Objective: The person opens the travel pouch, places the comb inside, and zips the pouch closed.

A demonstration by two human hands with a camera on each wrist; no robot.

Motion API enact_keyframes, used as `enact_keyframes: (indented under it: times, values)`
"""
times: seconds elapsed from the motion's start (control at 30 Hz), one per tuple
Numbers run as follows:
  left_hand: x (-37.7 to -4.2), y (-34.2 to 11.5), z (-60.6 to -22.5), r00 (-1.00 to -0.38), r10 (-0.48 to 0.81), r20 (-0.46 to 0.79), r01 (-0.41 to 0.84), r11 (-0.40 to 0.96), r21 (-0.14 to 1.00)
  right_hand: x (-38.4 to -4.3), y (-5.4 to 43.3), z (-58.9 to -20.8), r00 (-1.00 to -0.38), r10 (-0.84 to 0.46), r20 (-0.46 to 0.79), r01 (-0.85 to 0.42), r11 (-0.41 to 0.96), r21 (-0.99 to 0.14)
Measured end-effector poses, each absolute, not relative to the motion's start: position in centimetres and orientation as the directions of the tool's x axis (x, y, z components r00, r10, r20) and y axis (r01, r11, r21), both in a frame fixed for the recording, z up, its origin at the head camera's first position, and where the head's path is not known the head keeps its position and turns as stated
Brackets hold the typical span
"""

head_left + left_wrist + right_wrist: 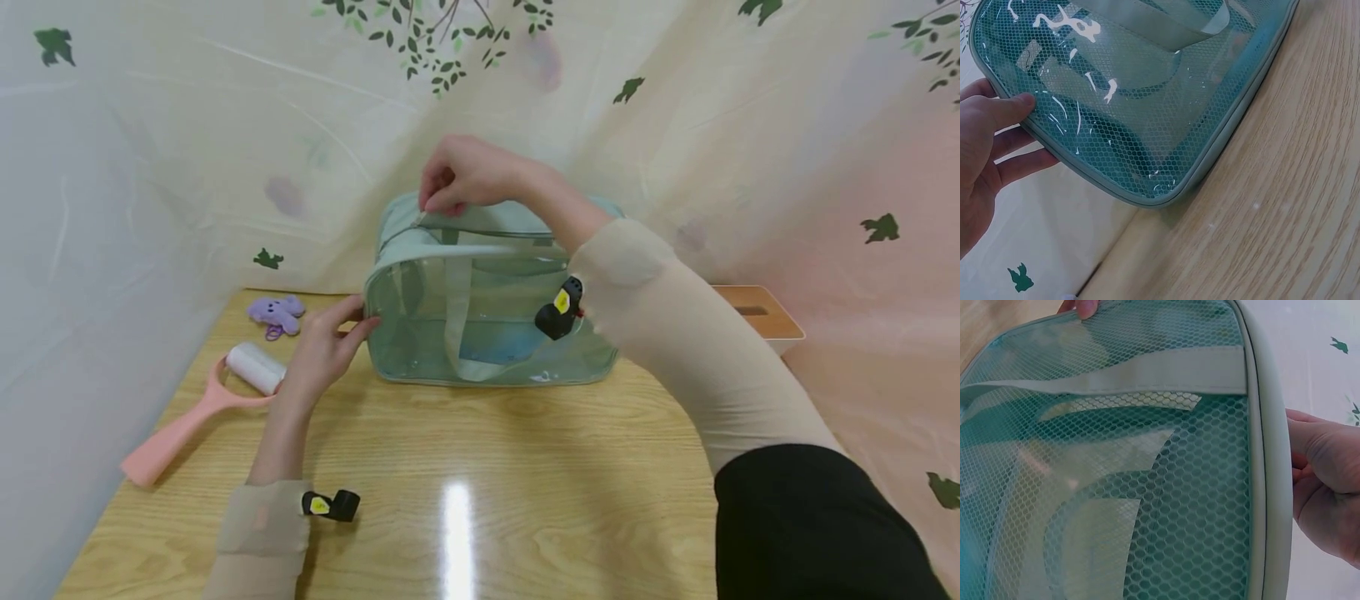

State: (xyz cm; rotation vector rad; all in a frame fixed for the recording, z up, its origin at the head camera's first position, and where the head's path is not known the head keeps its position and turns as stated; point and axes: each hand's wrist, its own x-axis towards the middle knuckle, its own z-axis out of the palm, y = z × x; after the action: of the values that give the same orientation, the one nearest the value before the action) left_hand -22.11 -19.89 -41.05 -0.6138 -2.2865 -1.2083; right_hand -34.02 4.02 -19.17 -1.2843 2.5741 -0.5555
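Observation:
A pale green see-through zip bag (420, 333) with mesh and strap handles stands upright on the table. My left hand (324, 348) grips its left side; in the left wrist view the thumb of that hand (985, 137) lies on the clear front and the fingers go round the edge. Above the bag's top left, my right hand (468, 177) pinches the zipper pull (420, 218), fingers curled. The zipper seam looks partly parted along the top. In the right wrist view the bag's rim (1272, 462) hides the fingertips of my right hand (1329, 481).
Left of the bag lie a purple plush toy (276, 314) and a pink-handled lint roller (198, 412) with a white roll. A box with a wood-look, slotted top (761, 310) stands at the right, partly behind my forearm. A patterned curtain (300, 125) hangs behind.

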Motion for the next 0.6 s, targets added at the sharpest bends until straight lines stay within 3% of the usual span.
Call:
enact_keyframes:
  times: [0.6]
  values:
    - [-22.1, -19.8, -41.1, -0.771, 0.176, 0.612, 0.607, 0.495, 0.622, -33.8, 7.0, -18.7, -0.649, -0.761, 0.008, -0.68, 0.576, -0.453]
